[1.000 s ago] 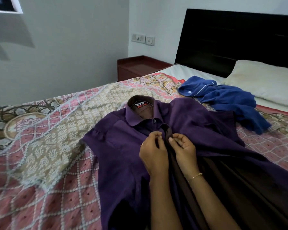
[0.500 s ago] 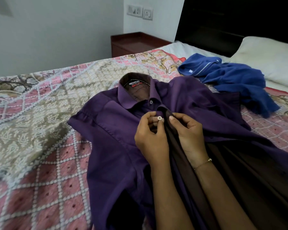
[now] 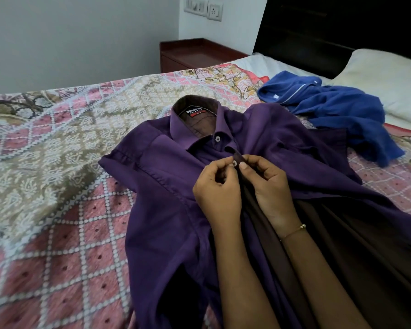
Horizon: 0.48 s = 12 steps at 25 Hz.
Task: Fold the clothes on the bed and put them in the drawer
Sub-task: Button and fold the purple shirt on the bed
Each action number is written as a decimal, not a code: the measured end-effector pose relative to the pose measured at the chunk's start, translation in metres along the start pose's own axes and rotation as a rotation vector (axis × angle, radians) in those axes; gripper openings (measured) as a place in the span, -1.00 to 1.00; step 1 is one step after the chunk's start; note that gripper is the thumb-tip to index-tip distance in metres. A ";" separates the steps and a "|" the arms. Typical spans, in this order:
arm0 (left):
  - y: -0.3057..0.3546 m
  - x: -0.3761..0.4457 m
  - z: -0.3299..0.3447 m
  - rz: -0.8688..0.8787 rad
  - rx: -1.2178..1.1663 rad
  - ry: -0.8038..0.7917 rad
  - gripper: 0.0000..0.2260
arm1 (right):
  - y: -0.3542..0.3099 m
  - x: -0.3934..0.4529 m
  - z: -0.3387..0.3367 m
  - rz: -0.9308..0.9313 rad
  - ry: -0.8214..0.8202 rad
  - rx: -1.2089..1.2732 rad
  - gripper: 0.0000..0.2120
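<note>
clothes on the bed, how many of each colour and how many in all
Purple: 1, the purple shirt, spread on the bed, with both hands pinching its front at a button: left hand, right hand.
Blue: 1, the blue garment, crumpled near the pillow.
Total: 2 garments.

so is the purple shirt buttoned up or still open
Mostly open: the purple shirt gapes below both hands, left hand and right hand, which pinch a button.
</note>
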<state>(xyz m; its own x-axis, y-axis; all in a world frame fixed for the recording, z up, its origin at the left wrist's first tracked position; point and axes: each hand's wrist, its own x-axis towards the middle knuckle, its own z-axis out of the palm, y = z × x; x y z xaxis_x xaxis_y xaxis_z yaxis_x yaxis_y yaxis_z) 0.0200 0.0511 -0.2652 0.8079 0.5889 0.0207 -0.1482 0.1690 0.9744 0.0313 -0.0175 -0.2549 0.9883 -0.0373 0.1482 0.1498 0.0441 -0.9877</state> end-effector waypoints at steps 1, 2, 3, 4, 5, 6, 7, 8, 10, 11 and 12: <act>0.000 0.000 0.000 -0.017 -0.033 0.006 -0.83 | -0.001 0.000 0.000 0.017 0.003 0.023 -0.82; 0.001 0.001 0.000 -0.031 -0.064 0.011 -0.80 | -0.001 -0.001 0.001 0.031 0.012 0.038 -0.82; 0.001 0.002 0.000 -0.037 -0.084 0.012 -0.77 | -0.002 -0.001 0.001 0.035 0.020 0.040 -0.82; 0.001 0.002 0.001 -0.038 -0.091 0.010 -0.75 | -0.002 -0.001 0.001 0.029 0.024 0.027 -0.81; 0.000 0.002 0.001 -0.033 -0.092 0.009 -0.75 | -0.002 -0.002 0.001 0.014 0.023 -0.004 -0.80; 0.000 0.002 0.001 -0.029 -0.093 0.011 -0.74 | -0.002 -0.002 0.001 -0.005 0.020 -0.047 -0.80; -0.001 0.002 0.001 -0.026 -0.100 0.015 -0.74 | -0.001 -0.002 0.000 -0.023 0.016 -0.088 -0.82; -0.002 0.003 0.001 -0.023 -0.107 0.016 -0.74 | -0.001 -0.002 -0.001 -0.035 0.009 -0.112 -0.83; -0.004 0.003 -0.001 -0.010 -0.099 0.007 -0.73 | 0.000 -0.002 -0.002 -0.060 -0.013 -0.127 -0.82; -0.004 0.002 -0.002 -0.001 -0.087 -0.004 -0.72 | 0.001 -0.002 -0.003 -0.083 -0.017 -0.152 -0.79; -0.003 0.002 -0.002 0.002 -0.076 -0.014 -0.71 | 0.003 -0.001 -0.004 -0.110 -0.015 -0.196 -0.78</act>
<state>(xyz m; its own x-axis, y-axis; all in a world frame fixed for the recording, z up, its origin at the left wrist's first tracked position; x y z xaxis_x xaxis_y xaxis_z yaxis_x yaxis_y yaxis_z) 0.0203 0.0534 -0.2687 0.8154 0.5783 0.0258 -0.1918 0.2278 0.9546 0.0302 -0.0210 -0.2578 0.9669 -0.0159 0.2545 0.2491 -0.1540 -0.9562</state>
